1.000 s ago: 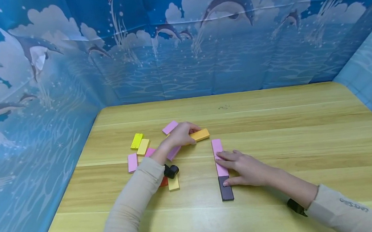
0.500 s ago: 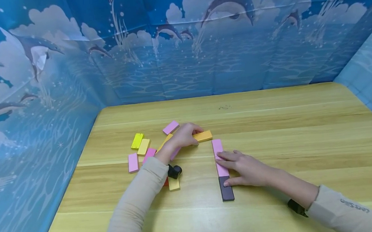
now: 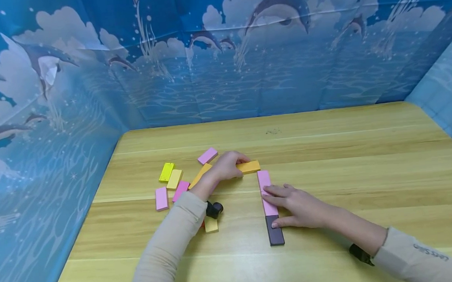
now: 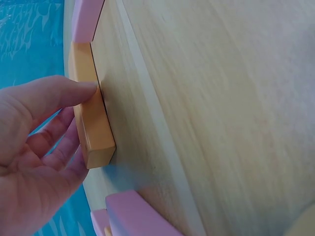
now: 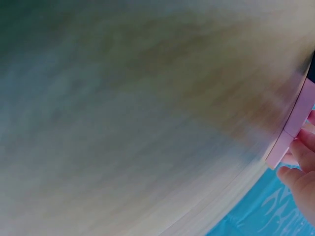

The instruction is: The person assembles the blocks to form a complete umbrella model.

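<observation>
My left hand (image 3: 228, 165) pinches an orange block (image 3: 249, 167) between thumb and fingers, the thumb (image 4: 81, 93) lying over its side in the left wrist view. The block's right end is right at the far end of a straight row. Two pink blocks (image 3: 265, 178) and a dark block (image 3: 275, 236), laid end to end, make up that row. Across it rests my right hand (image 3: 300, 206), its fingers on the pink part and its thumb on the dark block. In the right wrist view, fingertips (image 5: 295, 147) show against the pink blocks.
Left of the row lie loose blocks: a yellow one (image 3: 166, 172), a cream one (image 3: 174, 179), a magenta one (image 3: 181, 191), another orange one (image 3: 200, 176) and pink ones (image 3: 161, 198). A second cream block (image 3: 211, 225) lies nearer, partly behind the left wrist camera (image 3: 214, 209). Dolphin-printed cloth (image 3: 222, 88) surrounds the table.
My left hand has slid the orange block rightward and slightly nearer, up to the far end of the pink row, turning it straighter across. My right hand has stayed on the row.
</observation>
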Motion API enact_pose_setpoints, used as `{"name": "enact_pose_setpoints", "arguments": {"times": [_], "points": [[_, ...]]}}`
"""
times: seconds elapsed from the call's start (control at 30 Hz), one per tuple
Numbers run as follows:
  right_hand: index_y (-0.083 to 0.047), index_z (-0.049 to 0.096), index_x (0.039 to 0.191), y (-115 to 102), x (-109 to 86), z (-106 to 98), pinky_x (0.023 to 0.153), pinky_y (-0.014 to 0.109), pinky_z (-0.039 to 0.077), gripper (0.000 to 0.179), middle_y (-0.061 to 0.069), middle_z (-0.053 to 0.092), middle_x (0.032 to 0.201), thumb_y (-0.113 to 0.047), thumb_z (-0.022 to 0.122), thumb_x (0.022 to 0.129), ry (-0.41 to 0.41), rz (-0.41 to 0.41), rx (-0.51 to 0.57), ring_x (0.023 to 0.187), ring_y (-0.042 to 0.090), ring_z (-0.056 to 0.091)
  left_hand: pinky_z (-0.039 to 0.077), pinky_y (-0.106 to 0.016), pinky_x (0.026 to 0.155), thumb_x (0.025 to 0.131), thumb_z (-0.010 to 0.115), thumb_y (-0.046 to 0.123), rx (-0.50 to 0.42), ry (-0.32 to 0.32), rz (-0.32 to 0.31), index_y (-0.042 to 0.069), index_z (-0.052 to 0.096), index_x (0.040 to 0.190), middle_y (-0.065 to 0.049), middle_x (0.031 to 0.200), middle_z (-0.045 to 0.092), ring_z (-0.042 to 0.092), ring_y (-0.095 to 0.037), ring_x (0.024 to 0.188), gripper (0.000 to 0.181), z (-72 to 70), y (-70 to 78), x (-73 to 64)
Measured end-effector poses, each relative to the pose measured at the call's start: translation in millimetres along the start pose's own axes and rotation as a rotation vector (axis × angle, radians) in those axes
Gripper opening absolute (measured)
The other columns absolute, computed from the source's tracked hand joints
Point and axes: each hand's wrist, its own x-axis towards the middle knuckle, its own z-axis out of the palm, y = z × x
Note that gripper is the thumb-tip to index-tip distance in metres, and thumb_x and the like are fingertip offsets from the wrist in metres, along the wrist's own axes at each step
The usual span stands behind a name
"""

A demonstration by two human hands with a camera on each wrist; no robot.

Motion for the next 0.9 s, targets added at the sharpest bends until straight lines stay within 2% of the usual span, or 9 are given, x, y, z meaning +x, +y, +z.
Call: {"name": "enact_pose_setpoints", "arguments": {"times": [0.47, 0.9], "points": [[0.001, 0.048, 0.134, -0.4, 0.4, -1.1, 0.098, 0.057, 0.033, 0.07, 0.022, 0.042, 0.139, -0.044, 0.067, 0.083, 0.004, -0.002, -0.001, 0.125, 0.034, 0.043, 0.044, -0.029, 0.089, 0.076, 0.065, -0.008, 0.012, -0.015, 0.018, 0.001, 0.062, 0.119, -0.011, 0.116, 0.063, 0.057, -0.02, 0.103, 0.045, 0.5, 4.6, 0.4], [0.001, 0.049, 0.133, 0.5, -0.3, 0.6, 0.098, 0.057, 0.033, 0.07, 0.021, 0.042, 0.139, -0.045, 0.067, 0.083, 0.012, -0.01, -0.008, 0.126, 0.033, 0.043, 0.044, -0.029, 0.089, 0.076, 0.064, -0.008, 0.014, -0.016, 0.033, 0.001, 0.062, 0.119, -0.01, 0.117, 0.062, 0.057, -0.02, 0.104, 0.044, 1.8, 5.3, -1.1]]}}
